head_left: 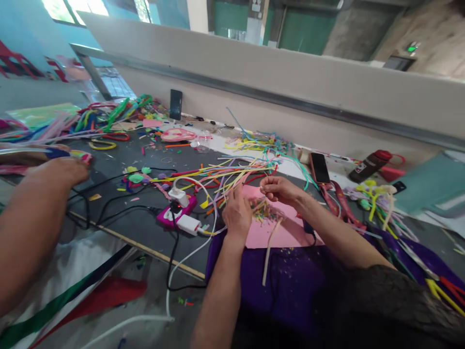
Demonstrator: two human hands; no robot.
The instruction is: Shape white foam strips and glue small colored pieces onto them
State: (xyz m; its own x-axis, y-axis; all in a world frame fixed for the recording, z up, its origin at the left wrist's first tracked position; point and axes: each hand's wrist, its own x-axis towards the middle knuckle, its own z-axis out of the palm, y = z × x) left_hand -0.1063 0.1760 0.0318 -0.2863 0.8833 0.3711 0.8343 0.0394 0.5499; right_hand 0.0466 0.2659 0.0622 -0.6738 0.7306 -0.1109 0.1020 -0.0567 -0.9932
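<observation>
My left hand is over the left edge of a pink sheet, its fingers drawn together. Whatever they may hold is hidden behind them. Just beyond its fingertips lies a loose bunch of long pipe cleaners, yellow, red and lilac. My right hand is raised above the sheet's far side, thumb and fingers pinched; anything between them is too small to name. Below and between both hands, a pile of short fuzzy clippings covers the sheet. One pale pipe cleaner hangs over the sheet's near edge onto purple cloth.
A purple power strip with plugs and cords lies left of my left hand. Another person's arm reaches in at far left. Right are a phone, a dark bottle and scissors. A partition stands behind.
</observation>
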